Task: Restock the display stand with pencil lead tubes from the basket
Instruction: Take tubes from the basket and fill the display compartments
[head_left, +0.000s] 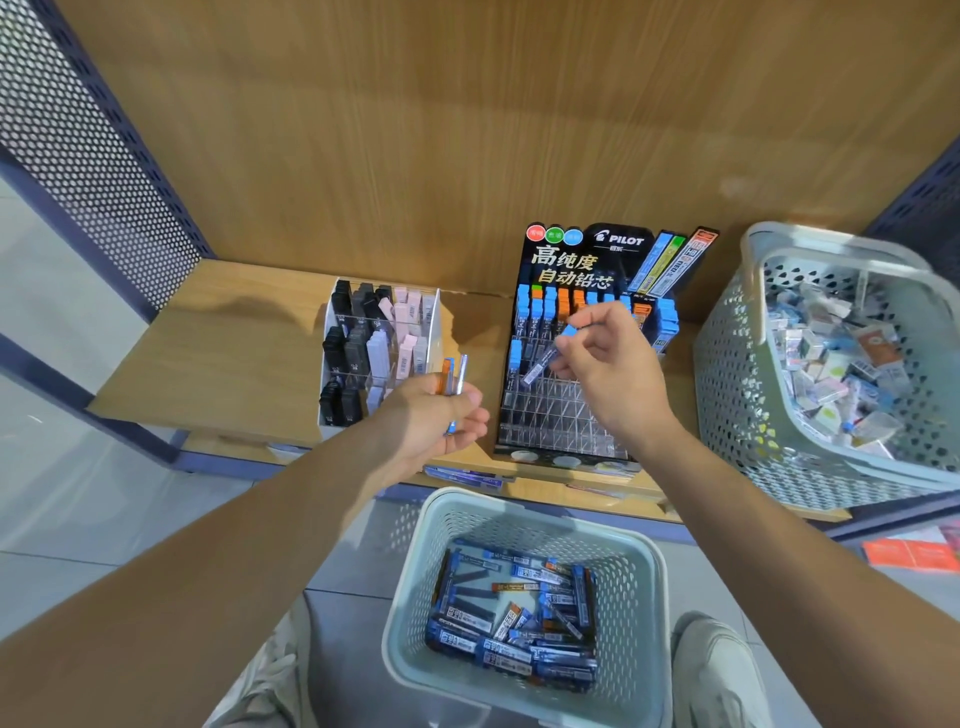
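Note:
A black Pilot display stand (566, 415) with clear slots stands on the wooden shelf; blue- and orange-capped lead tubes fill its upper rows. My right hand (608, 369) pinches a blue-capped lead tube (548, 358) tilted over the stand's middle slots. My left hand (441, 415) holds a few more tubes (453, 376) upright, just left of the stand. A pale green basket (415, 618) on the floor between my knees holds several blue lead tubes.
A clear organiser (379, 353) with black, grey and pink tubes stands left of the stand. A second pale basket (737, 364) full of mixed small packs sits at the right of the shelf (218, 353). Perforated metal panels (78, 145) flank the shelf.

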